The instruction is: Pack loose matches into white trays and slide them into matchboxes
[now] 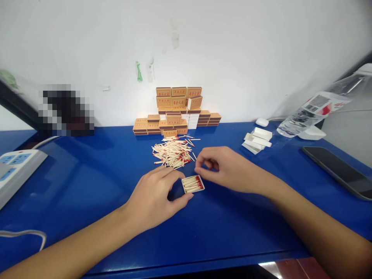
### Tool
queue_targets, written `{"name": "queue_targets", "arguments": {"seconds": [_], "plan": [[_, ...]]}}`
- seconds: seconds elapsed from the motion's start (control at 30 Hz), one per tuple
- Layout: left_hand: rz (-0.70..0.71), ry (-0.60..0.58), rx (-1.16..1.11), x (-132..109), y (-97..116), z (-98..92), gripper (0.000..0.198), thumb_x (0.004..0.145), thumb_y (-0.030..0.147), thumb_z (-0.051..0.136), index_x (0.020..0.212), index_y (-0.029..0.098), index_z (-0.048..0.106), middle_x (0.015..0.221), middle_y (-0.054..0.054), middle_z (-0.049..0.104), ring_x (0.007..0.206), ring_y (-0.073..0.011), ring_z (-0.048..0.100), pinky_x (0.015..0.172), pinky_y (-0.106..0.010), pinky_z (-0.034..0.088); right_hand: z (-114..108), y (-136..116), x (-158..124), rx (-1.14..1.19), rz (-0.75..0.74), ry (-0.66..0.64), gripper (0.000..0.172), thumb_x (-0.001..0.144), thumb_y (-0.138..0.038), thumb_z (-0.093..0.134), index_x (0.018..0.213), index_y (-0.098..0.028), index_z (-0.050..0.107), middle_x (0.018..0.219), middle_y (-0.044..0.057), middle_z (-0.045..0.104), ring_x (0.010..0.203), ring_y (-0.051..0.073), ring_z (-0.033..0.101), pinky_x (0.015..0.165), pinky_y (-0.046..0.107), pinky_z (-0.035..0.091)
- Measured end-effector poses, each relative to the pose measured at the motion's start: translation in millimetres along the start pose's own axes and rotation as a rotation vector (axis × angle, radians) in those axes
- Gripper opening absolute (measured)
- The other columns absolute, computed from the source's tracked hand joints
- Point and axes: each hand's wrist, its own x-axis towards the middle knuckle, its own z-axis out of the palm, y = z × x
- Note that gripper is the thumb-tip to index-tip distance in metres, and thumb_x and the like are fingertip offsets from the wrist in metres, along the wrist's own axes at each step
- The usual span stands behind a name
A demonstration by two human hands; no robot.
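A small white matchbox tray [193, 192] lies on the blue table with a row of red-tipped matches [192, 183] inside. My left hand [158, 190] steadies it, index finger at the far-left corner and thumb along the near side. Just beyond the tray's right end, my right hand [216, 164] hovers with fingers curled and thumb and index pinched. Whatever may be between those fingertips is too small to make out. Behind both hands spreads a loose heap of matches [173, 152], their heads pointing various ways.
Stacked matchboxes [178, 102] stand against the wall behind the heap. To the right are empty white trays [257, 139], a tilted plastic bottle [315, 110], a white earbud case [262, 122] and a phone [338, 168]. A power strip [20, 170] sits at left.
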Motion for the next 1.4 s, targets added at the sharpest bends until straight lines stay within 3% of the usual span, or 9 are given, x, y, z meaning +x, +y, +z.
{"name": "queue_targets", "arguments": {"seconds": [0.1, 0.17, 0.33, 0.6, 0.7, 0.8, 0.97, 1.4], "plan": [[-0.009, 0.011, 0.019, -0.8, 0.0, -0.8, 0.032, 0.088, 0.049, 0.079, 0.098, 0.021, 0.068, 0.077, 0.001, 0.060, 0.073, -0.0190, 0.059, 0.066, -0.032, 0.042, -0.9, 12.6, 5.2, -0.040, 0.251, 0.170, 0.013, 0.089, -0.028, 0.065, 0.080, -0.020, 0.072, 0.063, -0.002, 0.059, 0.057, 0.013, 0.049, 0.056, 0.029, 0.036], [-0.013, 0.007, 0.021, -1.5, 0.4, -1.3, 0.038, 0.085, 0.055, 0.080, 0.095, 0.021, 0.067, 0.076, 0.001, 0.059, 0.072, -0.0189, 0.058, 0.065, -0.032, 0.041, 0.9, 18.6, 8.4, -0.038, 0.342, 0.181, 0.016, 0.088, -0.032, 0.066, 0.080, -0.020, 0.072, 0.063, -0.001, 0.061, 0.057, 0.014, 0.051, 0.055, 0.030, 0.037], [-0.023, -0.022, 0.008, -2.2, 1.6, -1.3, 0.041, 0.083, 0.058, 0.081, 0.091, 0.021, 0.064, 0.076, 0.002, 0.058, 0.071, -0.0190, 0.058, 0.063, -0.031, 0.040, 13.2, 18.2, 16.5, -0.045, 0.334, 0.157, 0.021, 0.085, -0.040, 0.068, 0.079, -0.020, 0.072, 0.071, 0.002, 0.068, 0.062, 0.016, 0.056, 0.057, 0.031, 0.039], [-0.044, -0.021, -0.004, -0.1, 2.0, -1.5, 0.028, 0.087, 0.043, 0.078, 0.101, 0.021, 0.068, 0.082, 0.000, 0.062, 0.077, -0.0203, 0.061, 0.070, -0.034, 0.045, 12.5, 20.8, 18.0, -0.115, 0.331, 0.068, 0.006, 0.082, -0.023, 0.065, 0.080, -0.019, 0.070, 0.078, 0.002, 0.071, 0.068, 0.017, 0.059, 0.062, 0.031, 0.040], [-0.061, -0.030, -0.014, 0.8, 1.8, -1.7, 0.027, 0.087, 0.043, 0.077, 0.103, 0.021, 0.069, 0.081, 0.000, 0.062, 0.078, -0.0207, 0.061, 0.070, -0.034, 0.045, 3.8, 21.0, 11.1, -0.124, 0.292, 0.051, 0.006, 0.084, -0.023, 0.065, 0.082, -0.020, 0.069, 0.076, 0.001, 0.068, 0.068, 0.016, 0.058, 0.063, 0.030, 0.040], [-0.070, -0.030, -0.022, 1.1, 1.0, -1.6, 0.026, 0.088, 0.041, 0.076, 0.103, 0.021, 0.069, 0.081, 0.000, 0.062, 0.077, -0.0203, 0.060, 0.070, -0.035, 0.045, -1.8, 12.6, 4.7, -0.061, 0.134, 0.069, 0.006, 0.088, -0.023, 0.064, 0.086, -0.020, 0.069, 0.079, 0.000, 0.066, 0.069, 0.014, 0.056, 0.065, 0.029, 0.039], [-0.063, -0.019, -0.032, 0.9, -0.4, -1.3, 0.024, 0.089, 0.041, 0.075, 0.101, 0.021, 0.068, 0.081, 0.000, 0.063, 0.076, -0.0193, 0.060, 0.069, -0.034, 0.045, 5.6, -7.1, -2.9, 0.032, -0.084, -0.090, 0.007, 0.090, -0.018, 0.065, 0.084, -0.020, 0.064, 0.080, -0.001, 0.060, 0.068, 0.012, 0.052, 0.063, 0.026, 0.036], [-0.016, 0.004, -0.041, 0.1, -0.8, -0.6, 0.018, 0.091, 0.036, 0.073, 0.098, 0.021, 0.066, 0.080, 0.001, 0.061, 0.075, -0.0186, 0.058, 0.069, -0.034, 0.042, 11.3, -19.5, -8.8, 0.084, -0.137, -0.190, 0.013, 0.092, -0.015, 0.064, 0.081, -0.020, 0.058, 0.083, -0.002, 0.059, 0.073, 0.012, 0.052, 0.065, 0.026, 0.039]]}}
